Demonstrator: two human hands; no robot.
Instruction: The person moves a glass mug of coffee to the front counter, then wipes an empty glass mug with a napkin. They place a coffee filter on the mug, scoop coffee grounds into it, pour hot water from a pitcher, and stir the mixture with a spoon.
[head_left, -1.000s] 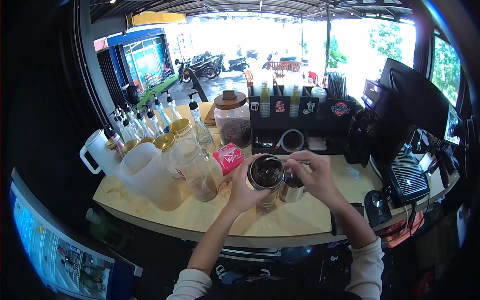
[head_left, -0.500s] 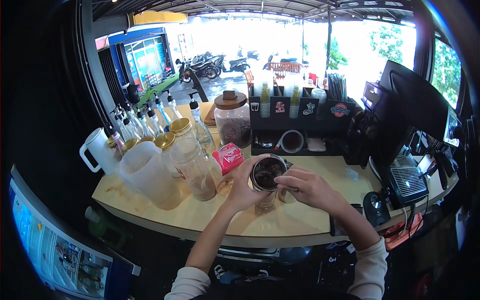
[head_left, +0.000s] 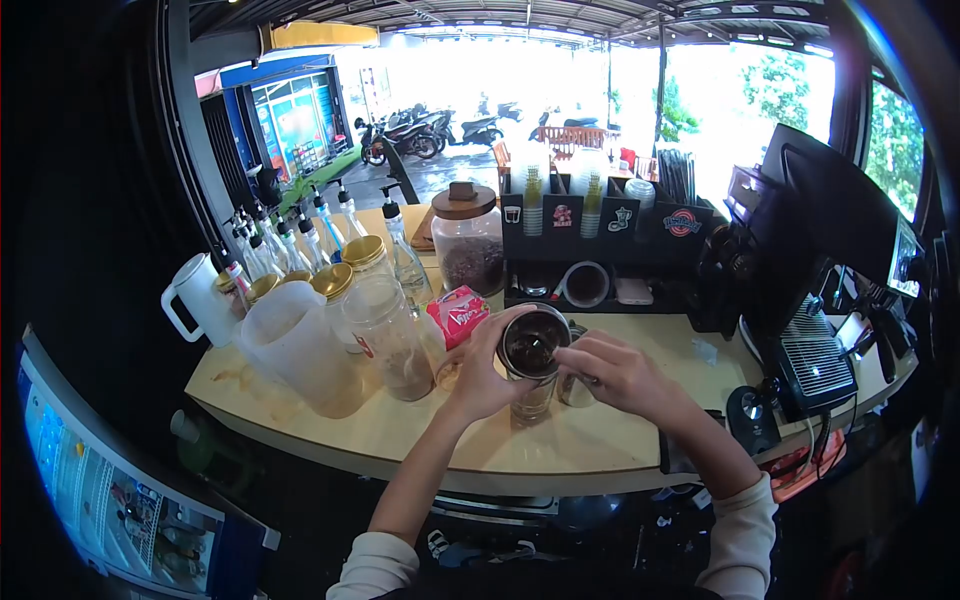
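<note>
A round metal-rimmed cup (head_left: 533, 340) with dark liquid in it is tilted toward me above the counter. My left hand (head_left: 482, 375) is wrapped around its left side. At the cup's right rim, my right hand (head_left: 620, 375) is closed in a pinch; what its fingers hold is mostly hidden, though a small shiny end shows under them. Directly below the cup stands a clear glass (head_left: 531, 405), partly covered by it. Another glass (head_left: 575, 390) is half hidden behind my right fingers. A pink packet (head_left: 460, 315) lies just beyond my left hand.
On the left are a frosted pitcher (head_left: 290, 345), a tall clear container (head_left: 392, 350), gold-lidded jars (head_left: 333, 281), pump bottles (head_left: 405, 255) and a white jug (head_left: 200, 300). A wooden-lidded jar (head_left: 468, 245) and black cup organizer (head_left: 610, 225) stand behind; a coffee machine (head_left: 808, 360) is right.
The liquid's surface in the cup has shifted and shows a bright reflection. My right hand has moved very slightly at the rim; my left hand keeps its hold.
</note>
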